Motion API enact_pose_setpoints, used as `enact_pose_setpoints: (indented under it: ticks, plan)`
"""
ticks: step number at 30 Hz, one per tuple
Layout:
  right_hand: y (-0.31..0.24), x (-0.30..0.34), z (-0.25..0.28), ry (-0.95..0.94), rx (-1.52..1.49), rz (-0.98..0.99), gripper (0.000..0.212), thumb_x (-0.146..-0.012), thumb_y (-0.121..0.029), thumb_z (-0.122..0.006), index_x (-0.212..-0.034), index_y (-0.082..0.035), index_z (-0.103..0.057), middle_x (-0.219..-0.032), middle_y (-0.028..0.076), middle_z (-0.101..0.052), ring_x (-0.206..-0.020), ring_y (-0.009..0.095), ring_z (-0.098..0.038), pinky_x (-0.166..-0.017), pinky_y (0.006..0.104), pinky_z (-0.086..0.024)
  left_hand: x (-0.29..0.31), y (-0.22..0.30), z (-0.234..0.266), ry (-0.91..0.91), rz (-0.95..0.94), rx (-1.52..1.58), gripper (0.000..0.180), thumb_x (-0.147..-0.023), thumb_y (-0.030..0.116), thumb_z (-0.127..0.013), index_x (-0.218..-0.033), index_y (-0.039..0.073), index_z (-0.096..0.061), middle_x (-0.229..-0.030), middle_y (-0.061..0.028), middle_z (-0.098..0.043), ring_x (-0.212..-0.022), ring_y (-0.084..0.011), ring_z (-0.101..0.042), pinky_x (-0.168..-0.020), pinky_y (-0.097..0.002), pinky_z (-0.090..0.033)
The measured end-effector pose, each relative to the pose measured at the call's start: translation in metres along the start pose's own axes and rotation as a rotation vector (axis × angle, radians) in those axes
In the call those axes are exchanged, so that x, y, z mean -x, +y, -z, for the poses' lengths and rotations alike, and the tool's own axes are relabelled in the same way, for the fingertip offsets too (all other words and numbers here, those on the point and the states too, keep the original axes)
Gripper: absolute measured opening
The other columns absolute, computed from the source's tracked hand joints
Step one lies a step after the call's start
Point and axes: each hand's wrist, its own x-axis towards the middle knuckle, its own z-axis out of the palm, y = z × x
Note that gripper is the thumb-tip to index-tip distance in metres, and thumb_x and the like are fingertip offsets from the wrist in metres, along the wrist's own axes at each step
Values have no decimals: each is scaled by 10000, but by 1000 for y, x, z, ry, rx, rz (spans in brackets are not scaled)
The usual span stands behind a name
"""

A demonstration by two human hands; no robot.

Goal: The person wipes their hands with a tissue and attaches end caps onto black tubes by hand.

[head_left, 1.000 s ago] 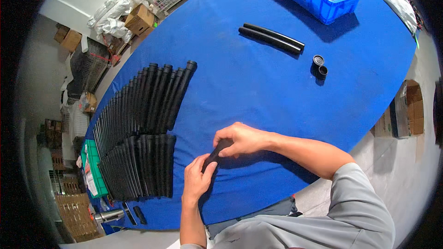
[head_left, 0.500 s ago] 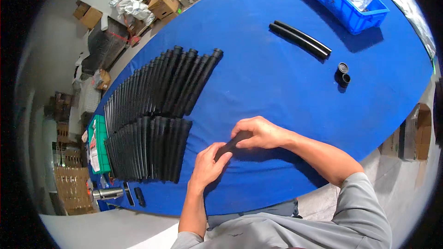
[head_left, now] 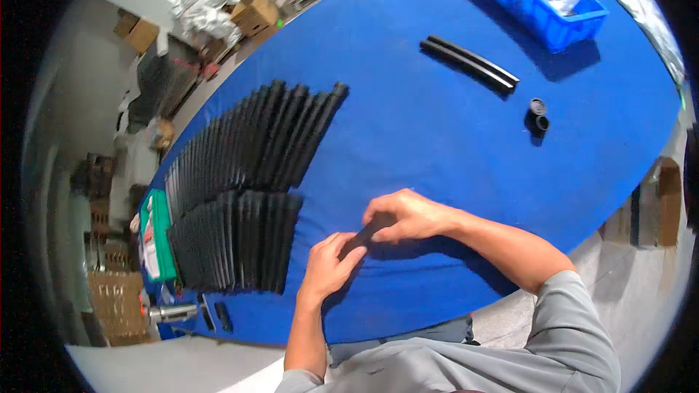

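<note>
Near the front of the blue-covered table, a short black tube (head_left: 365,236) runs slantwise between my two hands, partly hidden by the fingers. My left hand (head_left: 328,266) grips its nearer end with thumb and fingers closed. Around the farther end curl the fingers of my right hand (head_left: 408,216). To the left lie black tubes in two rows, a far row with collared ends (head_left: 255,135) and a near row (head_left: 240,240). Two loose black tubes (head_left: 472,62) and two small round black caps (head_left: 538,116) lie farther off on the right.
At the far right of the table (head_left: 408,124) stands a blue plastic crate (head_left: 539,0) with clear plastic bags in it. A green basket (head_left: 162,236) is at the left edge, with a silver cylindrical tool (head_left: 175,311) nearby. Cardboard boxes (head_left: 253,12) and wrapped bundles stand beyond the table.
The whole view has shifted slightly. Both hands keep the same hold on the black tube, with hardly any movement.
</note>
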Motion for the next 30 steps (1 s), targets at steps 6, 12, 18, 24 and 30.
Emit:
enact_pose_setpoints:
  ticks: [6,12,18,24,30]
  plan:
    - [15,-9,-7,74,81,254,289,-803,-148,-705,-1051,-25,-624,-741,80,-653,-655,173,-644,-600,346,-504,5,9,2,30,109,-3,326,-805,214,-754,-1022,-5,-647,-820,-139,-672,-727,-235,-659,-680,-346,-511]
    - [5,-4,-2,26,-68,49,289,-772,-142,-708,-1016,-8,-632,-715,103,-655,-597,177,-649,-540,337,-506,2,-12,-3,-46,57,95,324,-828,163,-721,-1082,-19,-634,-789,-75,-651,-703,-112,-576,-648,-285,-478]
    - [8,-2,1,-9,14,50,299,-822,-182,-698,-1055,-13,-619,-745,86,-682,-677,169,-666,-614,338,-509,1,2,-5,34,47,19,277,-843,152,-709,-1035,-31,-632,-797,-67,-654,-700,-115,-575,-644,-282,-476]
    - [-4,-3,1,-18,-138,-38,245,-804,-139,-701,-993,-1,-627,-698,90,-654,-581,160,-655,-527,311,-508,5,-9,-5,25,65,42,300,-800,163,-746,-991,-23,-608,-784,-68,-644,-687,-134,-569,-654,-295,-477]
    - [13,-4,-1,-8,-76,52,250,-821,-148,-706,-1005,-2,-622,-692,79,-652,-566,151,-647,-518,304,-511,1,7,-6,108,67,25,265,-841,180,-718,-991,-23,-638,-752,-67,-634,-693,-133,-563,-666,-300,-474]
